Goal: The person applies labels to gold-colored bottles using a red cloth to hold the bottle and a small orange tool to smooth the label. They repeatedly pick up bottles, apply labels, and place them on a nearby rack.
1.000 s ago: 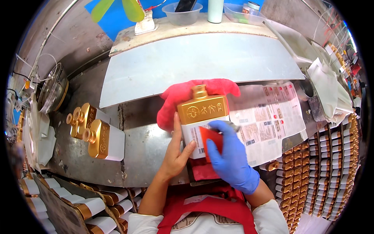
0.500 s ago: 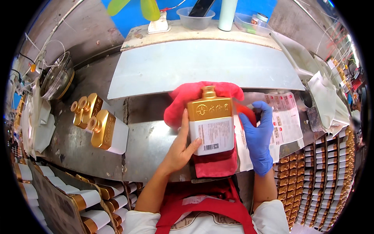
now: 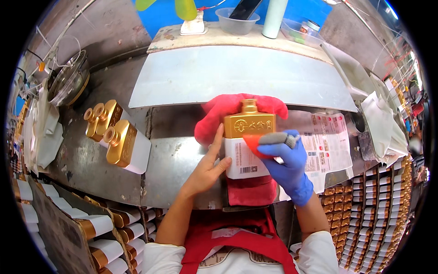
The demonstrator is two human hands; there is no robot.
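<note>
Bare left hand [image 3: 204, 173] has its grip clamped on the left side of a white-and-gold bottle [image 3: 235, 157], thumb on the front face; the blue-gloved right hand [image 3: 291, 160] has its grip pinched together on a flat red piece [image 3: 251, 142].

Going left to right, three gold-topped bottles [image 3: 124, 144] sit near the left edge of the desk [image 3: 175, 166]. Embossing shows on their gold shoulders, but whether they are finished or waiting I cannot tell. Below the desk's near-left corner are more bottles [image 3: 101, 223] of the same kind.

By the middle of the near edge, the held bottle rests face up on a red cloth [image 3: 212, 121]. Work on it looks partway: a printed panel is already on the white face, while the red piece covers that face's upper right. The gold shoulder bears a round emblem and raised characters; below come columns of tiny text, a barcode and a square code, too small to make out.

Toward the right edge lies a printed sheet [image 3: 326, 137] with text blocks and red marks, partly bare white. Beyond the near-right corner, long rows of bottles [image 3: 365, 210] show how much similar stock there is; their state is unclear.
</note>
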